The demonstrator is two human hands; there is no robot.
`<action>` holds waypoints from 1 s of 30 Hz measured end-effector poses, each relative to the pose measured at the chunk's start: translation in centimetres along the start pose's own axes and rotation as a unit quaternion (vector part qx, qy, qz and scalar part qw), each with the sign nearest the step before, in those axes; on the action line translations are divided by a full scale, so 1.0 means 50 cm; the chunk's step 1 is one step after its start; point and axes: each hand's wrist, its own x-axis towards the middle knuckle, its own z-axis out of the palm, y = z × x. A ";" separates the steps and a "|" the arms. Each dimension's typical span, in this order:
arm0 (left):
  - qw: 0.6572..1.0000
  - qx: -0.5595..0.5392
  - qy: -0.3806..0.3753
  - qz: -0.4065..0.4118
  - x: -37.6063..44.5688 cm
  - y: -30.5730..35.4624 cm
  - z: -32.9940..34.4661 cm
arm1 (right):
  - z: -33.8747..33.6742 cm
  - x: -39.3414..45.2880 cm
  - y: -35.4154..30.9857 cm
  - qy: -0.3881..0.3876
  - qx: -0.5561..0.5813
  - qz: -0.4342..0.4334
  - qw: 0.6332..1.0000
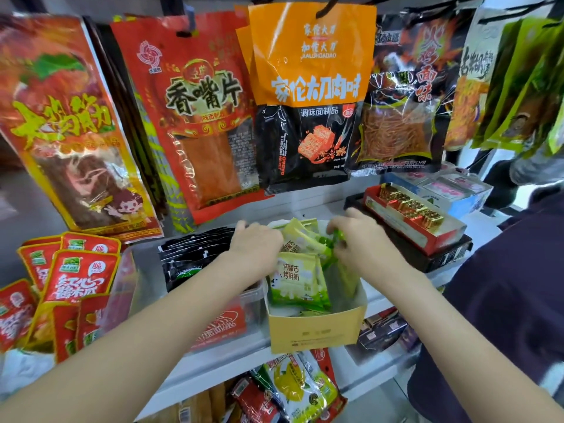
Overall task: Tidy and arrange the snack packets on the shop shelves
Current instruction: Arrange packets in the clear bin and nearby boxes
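Both my hands are down in the yellow box (314, 328) on the shelf (219, 358), working the green packets (297, 280) into order. My right hand (361, 239) has its grip closed on a bunch of them near the back of the box, fingers curled around the crumpled tops. My left hand (256, 242) lies against the back-left packets with its fingers reaching over them; from here I cannot tell whether it pinches one or just presses them.

The front packet stands nearly upright with its label facing out, while those at the back lean and overlap. To do this well, I think I should gather the loose ones with my right hand, square their edges, and slide them in behind the front packet with labels forward. My left hand can steady the row so it doesn't flop over. The black packets (195, 254) in the tub just left of the box sit close, so I'd keep my elbow from sweeping them.
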 end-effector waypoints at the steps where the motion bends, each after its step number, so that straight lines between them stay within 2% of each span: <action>1: 1.000 -0.009 0.016 0.015 -0.001 -0.005 0.005 | 0.009 0.004 -0.006 -0.028 -0.009 -0.015 0.999; 3: 0.997 -0.042 0.049 0.034 -0.003 -0.018 0.015 | 0.030 0.009 -0.006 -0.043 -0.010 -0.020 0.999; 4: 0.996 -0.055 0.063 0.043 -0.005 -0.023 0.020 | 0.037 0.009 -0.001 -0.026 -0.006 -0.011 1.000; 8: 0.988 -0.080 0.117 0.063 -0.012 -0.040 0.033 | 0.040 0.002 0.022 0.134 0.069 0.036 0.988; 11: 0.987 -0.079 0.130 0.059 -0.012 -0.044 0.032 | 0.018 -0.007 0.036 0.214 0.147 0.019 0.966; 17: 0.988 -0.066 0.141 0.020 0.013 -0.021 0.027 | -0.024 -0.039 0.055 0.251 0.198 -0.050 0.946; 20: 0.987 -0.094 0.134 0.000 0.018 -0.018 0.019 | -0.035 -0.049 0.062 0.207 0.271 -0.079 0.937; 22: 0.987 -0.106 0.121 0.006 0.018 -0.023 0.018 | -0.029 -0.046 0.062 0.122 0.303 -0.082 0.942; 25: 0.988 -0.122 0.099 0.002 0.015 -0.041 0.022 | -0.002 -0.035 0.043 0.021 0.176 -0.096 0.979; 28: 0.975 -0.199 0.100 -0.006 -0.001 -0.063 0.019 | 0.029 -0.013 0.016 -0.024 0.071 -0.134 0.988; 30: 0.961 -0.247 0.122 0.021 -0.019 -0.068 0.012 | 0.050 0.001 0.004 -0.070 -0.004 -0.123 0.990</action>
